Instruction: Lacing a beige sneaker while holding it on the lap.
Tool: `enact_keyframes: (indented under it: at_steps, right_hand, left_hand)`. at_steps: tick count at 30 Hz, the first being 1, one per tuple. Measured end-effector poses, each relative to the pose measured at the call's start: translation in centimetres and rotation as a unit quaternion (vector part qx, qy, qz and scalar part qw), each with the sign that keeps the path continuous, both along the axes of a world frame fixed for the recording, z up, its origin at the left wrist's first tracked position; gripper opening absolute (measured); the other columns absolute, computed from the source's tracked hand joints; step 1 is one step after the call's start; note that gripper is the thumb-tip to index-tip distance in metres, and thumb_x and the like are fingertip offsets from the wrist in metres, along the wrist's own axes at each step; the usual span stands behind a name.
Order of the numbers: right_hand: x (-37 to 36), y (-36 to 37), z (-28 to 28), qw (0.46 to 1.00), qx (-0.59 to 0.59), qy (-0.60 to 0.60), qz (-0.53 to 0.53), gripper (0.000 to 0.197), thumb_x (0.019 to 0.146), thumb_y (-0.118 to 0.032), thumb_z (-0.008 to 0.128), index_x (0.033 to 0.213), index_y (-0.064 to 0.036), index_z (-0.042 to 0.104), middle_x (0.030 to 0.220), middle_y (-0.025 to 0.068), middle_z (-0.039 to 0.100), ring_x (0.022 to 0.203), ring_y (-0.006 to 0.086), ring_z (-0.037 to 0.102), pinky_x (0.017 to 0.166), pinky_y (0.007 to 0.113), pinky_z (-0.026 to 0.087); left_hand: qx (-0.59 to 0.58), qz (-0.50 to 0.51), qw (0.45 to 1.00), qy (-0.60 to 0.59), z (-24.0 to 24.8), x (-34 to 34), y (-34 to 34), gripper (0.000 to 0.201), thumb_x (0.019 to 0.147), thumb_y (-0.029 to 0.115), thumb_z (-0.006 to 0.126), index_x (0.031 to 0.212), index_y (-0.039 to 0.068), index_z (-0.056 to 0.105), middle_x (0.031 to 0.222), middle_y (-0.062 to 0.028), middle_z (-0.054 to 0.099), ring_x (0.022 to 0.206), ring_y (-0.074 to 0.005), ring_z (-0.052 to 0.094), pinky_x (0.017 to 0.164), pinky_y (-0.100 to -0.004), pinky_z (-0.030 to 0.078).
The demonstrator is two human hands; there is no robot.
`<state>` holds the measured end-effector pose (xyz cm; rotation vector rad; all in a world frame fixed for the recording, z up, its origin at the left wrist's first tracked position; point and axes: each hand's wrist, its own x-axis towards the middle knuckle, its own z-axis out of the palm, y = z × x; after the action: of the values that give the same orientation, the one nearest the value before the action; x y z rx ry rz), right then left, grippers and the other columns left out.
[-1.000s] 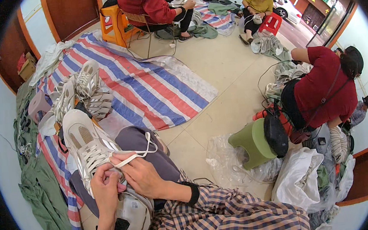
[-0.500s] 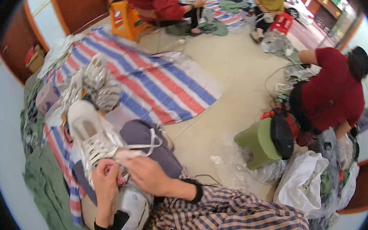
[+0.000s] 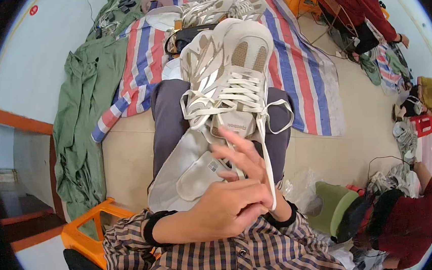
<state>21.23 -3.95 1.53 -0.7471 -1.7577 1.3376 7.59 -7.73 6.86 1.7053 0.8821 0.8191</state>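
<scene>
Head view: the left hand [image 3: 232, 209] pinches a white lace [image 3: 266, 156]; the right hand [image 3: 244, 158], fingers spread, is near the tongue [image 3: 236, 120] of a pale shoe [image 3: 245, 56] between the knees [image 3: 168, 108]. Beyond lies striped sheeting [image 3: 297, 72], bare floor [image 3: 358, 108] rightward.

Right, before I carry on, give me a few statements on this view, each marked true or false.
1. The left hand holds the white lace. True.
2. The right hand wears a glove. False: the right hand is bare.
3. The mesh-toed shoe has lacing across its front. True.
4. The striped sheet is green and yellow. False: the striped sheet is red, white and blue.
5. An orange stool stands on the person's left. True.
</scene>
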Motion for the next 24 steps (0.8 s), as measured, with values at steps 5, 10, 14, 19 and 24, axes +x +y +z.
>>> enact_keyframes:
  at_steps: [5, 10, 14, 19, 24]
  right_hand:
    - [0.2, 0.0, -1.8, 0.993, -0.009, 0.089, 0.073, 0.045, 0.081, -0.005, 0.064, 0.125, -0.0022, 0.057, 0.112, 0.0093, 0.063, 0.093, 0.0181, 0.063, 0.077, 0.026, 0.051]
    - [4.6, -1.3, -2.8, 0.953, -0.257, -0.009, -0.160, 0.034, 0.102, -0.022, 0.042, 0.111, 0.0047, 0.061, 0.058, 0.0027, 0.056, 0.052, 0.0102, 0.055, 0.070, 0.029, 0.051]
    - [6.8, -2.4, -4.6, 0.951, -0.237, 0.090, -0.179, 0.033, 0.102, -0.021, 0.043, 0.108, 0.0038, 0.062, 0.054, 0.0017, 0.052, 0.050, 0.0089, 0.052, 0.071, 0.030, 0.051]
    - [6.5, -3.4, -4.5, 0.954, -0.180, -0.140, -0.193, 0.028, 0.101, -0.020, 0.045, 0.109, -0.0022, 0.065, 0.062, 0.0029, 0.056, 0.051, 0.0077, 0.053, 0.057, 0.024, 0.046]
    - [10.2, -4.2, -5.5, 0.949, -0.160, -0.122, -0.242, 0.028, 0.101, -0.023, 0.045, 0.107, -0.0050, 0.066, 0.069, 0.0039, 0.060, 0.052, 0.0078, 0.055, 0.050, 0.023, 0.042]
  left_hand:
    - [0.159, 0.092, 0.983, -0.019, -0.3, -0.6, 1.0, 0.018, 0.075, 0.002, 0.069, 0.088, 0.012, 0.062, 0.099, -0.0048, 0.061, 0.076, -0.0225, 0.063, 0.063, -0.0308, 0.051]
    - [0.072, 0.061, 0.995, -0.018, -1.4, -3.1, 1.4, 0.019, 0.076, 0.005, 0.069, 0.092, 0.009, 0.062, 0.094, -0.0058, 0.063, 0.072, -0.0186, 0.064, 0.061, -0.0291, 0.051]
    - [-0.026, 0.059, 0.997, 0.039, -3.5, -3.1, 2.1, 0.020, 0.081, 0.009, 0.067, 0.099, 0.007, 0.059, 0.066, -0.0057, 0.061, 0.059, -0.0205, 0.061, 0.056, -0.0307, 0.047]
    - [0.094, 0.159, 0.976, 0.119, -2.6, -2.9, 3.6, 0.023, 0.078, 0.008, 0.069, 0.099, 0.009, 0.059, 0.073, -0.0046, 0.060, 0.064, -0.0221, 0.060, 0.059, -0.0330, 0.046]
    - [0.333, 0.310, 0.849, 0.268, -2.4, -3.9, 7.8, 0.034, 0.069, 0.007, 0.073, 0.099, 0.010, 0.058, 0.088, -0.0054, 0.057, 0.084, -0.0251, 0.058, 0.072, -0.0360, 0.046]
